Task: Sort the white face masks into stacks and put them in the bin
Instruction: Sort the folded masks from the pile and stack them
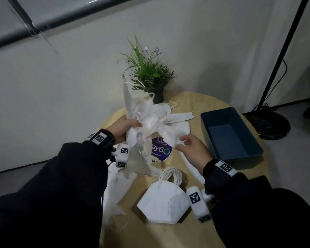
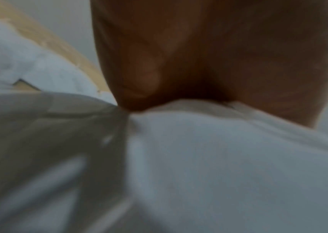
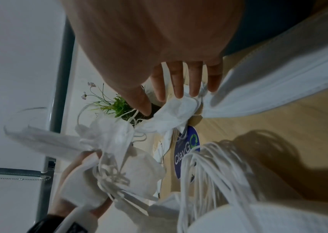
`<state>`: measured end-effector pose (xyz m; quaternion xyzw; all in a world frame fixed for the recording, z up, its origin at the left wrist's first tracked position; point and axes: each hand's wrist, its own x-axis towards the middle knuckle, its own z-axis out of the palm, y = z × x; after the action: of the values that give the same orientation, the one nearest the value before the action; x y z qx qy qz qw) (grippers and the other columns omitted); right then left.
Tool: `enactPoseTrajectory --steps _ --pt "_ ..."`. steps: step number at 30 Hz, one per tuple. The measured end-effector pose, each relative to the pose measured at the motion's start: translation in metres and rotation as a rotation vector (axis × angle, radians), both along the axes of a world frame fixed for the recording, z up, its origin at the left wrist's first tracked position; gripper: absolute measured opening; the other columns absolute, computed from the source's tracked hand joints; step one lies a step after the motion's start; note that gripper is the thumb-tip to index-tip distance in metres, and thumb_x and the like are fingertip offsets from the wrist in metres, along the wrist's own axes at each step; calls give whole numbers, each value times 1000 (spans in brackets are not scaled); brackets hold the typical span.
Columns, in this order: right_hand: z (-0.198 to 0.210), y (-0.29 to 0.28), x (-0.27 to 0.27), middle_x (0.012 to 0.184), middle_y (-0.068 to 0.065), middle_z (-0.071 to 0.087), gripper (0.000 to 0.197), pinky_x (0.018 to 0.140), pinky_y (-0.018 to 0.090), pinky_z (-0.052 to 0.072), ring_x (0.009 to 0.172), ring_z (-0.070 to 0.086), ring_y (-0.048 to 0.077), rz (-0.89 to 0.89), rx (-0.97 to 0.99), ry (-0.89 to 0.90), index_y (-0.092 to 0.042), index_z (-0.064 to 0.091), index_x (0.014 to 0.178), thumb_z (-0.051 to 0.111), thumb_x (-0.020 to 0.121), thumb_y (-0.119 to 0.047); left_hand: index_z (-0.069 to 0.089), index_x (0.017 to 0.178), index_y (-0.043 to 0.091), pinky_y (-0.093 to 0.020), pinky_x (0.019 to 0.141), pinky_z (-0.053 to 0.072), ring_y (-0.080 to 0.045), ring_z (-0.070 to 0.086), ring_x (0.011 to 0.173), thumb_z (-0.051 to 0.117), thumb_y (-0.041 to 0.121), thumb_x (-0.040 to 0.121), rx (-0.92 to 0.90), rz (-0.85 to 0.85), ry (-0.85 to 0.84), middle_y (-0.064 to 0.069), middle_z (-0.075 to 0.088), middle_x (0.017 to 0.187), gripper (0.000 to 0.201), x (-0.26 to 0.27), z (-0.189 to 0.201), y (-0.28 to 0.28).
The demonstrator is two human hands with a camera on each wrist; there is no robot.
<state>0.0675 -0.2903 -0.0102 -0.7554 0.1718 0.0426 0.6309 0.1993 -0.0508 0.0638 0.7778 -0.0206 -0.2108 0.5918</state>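
My left hand (image 1: 127, 128) grips a tangled bunch of white face masks (image 1: 150, 120) and holds it up above the round table; its wrist view is blurred, showing only the palm (image 2: 199, 55) pressed into white mask fabric (image 2: 228, 157). My right hand (image 1: 183, 144) reaches to the bunch's right side with spread, straight fingers (image 3: 179, 88) whose tips touch one hanging mask (image 3: 176, 110). A neat stack of folded white masks (image 1: 163, 203) with its ear loops (image 3: 208, 165) lies near the front edge. The dark blue bin (image 1: 254, 140) stands empty at the right.
A potted plant (image 1: 150, 76) stands at the back of the wooden table (image 1: 195, 99). Loose masks (image 1: 115, 194) hang over the left edge, and flat ones (image 1: 181, 116) lie behind the bunch. A round blue sticker (image 1: 162, 153) marks the middle. A black lamp base (image 1: 270, 124) sits on the floor, right.
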Motion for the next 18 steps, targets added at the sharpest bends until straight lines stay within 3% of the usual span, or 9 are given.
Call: enactPoseTrajectory --steps 1,3,4,7,10,12,13,15,18 --pt "0 1 -1 129 0 58 39 93 32 44 114 57 18 15 4 8 -25 61 128 75 92 -30 66 105 -5 -40 69 62 -34 72 74 69 2 78 -43 15 69 -20 73 86 28 -3 -4 8" --pt "1 3 -2 130 0 55 43 92 31 42 115 56 18 52 5 24 -26 58 134 73 94 -31 62 117 -14 -51 84 60 -41 69 89 72 5 74 -75 56 167 -30 67 102 48 -2 -21 24" --pt "2 4 -2 130 0 54 45 92 31 41 115 55 18 72 5 31 -25 57 136 73 94 -30 61 121 -14 -50 84 57 -40 67 89 74 7 73 -41 97 165 -30 65 102 54 -1 -29 32" --pt "-1 8 -2 128 2 57 40 98 34 47 115 58 21 125 0 63 -25 59 133 72 95 -29 55 135 0 -46 71 58 -33 67 78 73 8 80 230 252 88 -17 67 101 59 7 -48 54" --pt "-7 11 0 120 2 64 25 101 41 52 110 63 21 210 -26 133 -25 66 118 72 93 -28 36 155 21 -48 83 61 -36 70 104 77 17 87 518 247 131 -13 67 123 79 14 -52 75" --pt "-10 12 0 104 -3 67 19 79 31 54 92 62 14 277 -50 167 -20 69 110 71 94 -28 23 161 19 -46 94 55 -37 60 124 80 27 88 816 176 23 -15 56 143 94 19 -48 79" --pt "-10 14 -1 92 -6 65 18 65 26 46 79 58 11 304 -64 177 -15 71 106 71 95 -29 22 162 16 -46 100 51 -37 55 130 80 31 88 927 155 -94 -17 49 150 95 19 -45 76" --pt "-10 16 -4 78 -5 61 26 54 22 34 65 51 9 344 -98 197 -6 72 101 71 95 -31 39 156 17 -41 101 48 -32 56 129 80 36 88 932 117 -291 -14 50 149 82 14 -39 65" --pt "-12 18 -3 91 1 71 25 58 24 38 72 59 12 351 -143 191 -8 73 101 71 94 -32 65 131 23 -32 90 50 -19 64 107 76 38 92 854 -130 -428 -3 63 130 43 5 -39 39"
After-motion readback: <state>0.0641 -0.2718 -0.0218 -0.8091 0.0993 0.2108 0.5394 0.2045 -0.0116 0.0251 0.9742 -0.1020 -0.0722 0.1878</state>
